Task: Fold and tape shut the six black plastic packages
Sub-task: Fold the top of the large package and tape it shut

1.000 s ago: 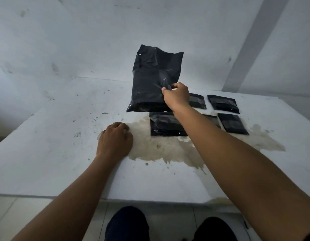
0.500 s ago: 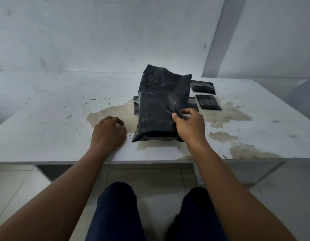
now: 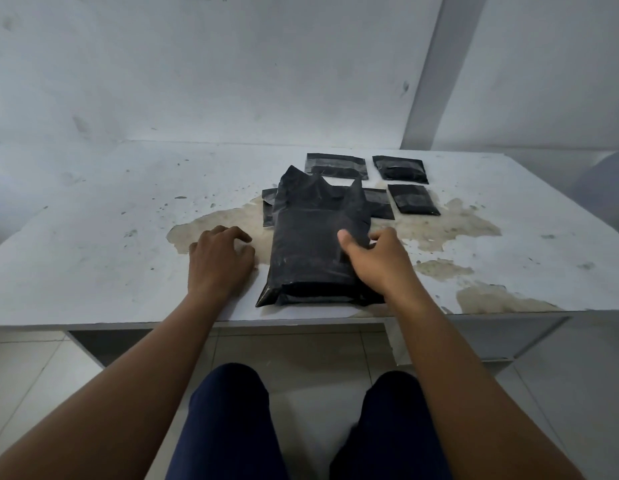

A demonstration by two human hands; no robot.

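At the near table (image 3: 93,271) edge, the unfolded package (image 3: 311,251) lies flat. The right hand (image 3: 377,261) grips its right side, thumb on top. The left hand (image 3: 219,261) rests just left, fingers loosely curled, holding nothing.

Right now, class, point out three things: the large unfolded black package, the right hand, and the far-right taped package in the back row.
large unfolded package (image 3: 311,247), head view, middle of its top face.
right hand (image 3: 377,259), head view, back of the hand.
far-right taped package (image 3: 401,169), head view, its centre.
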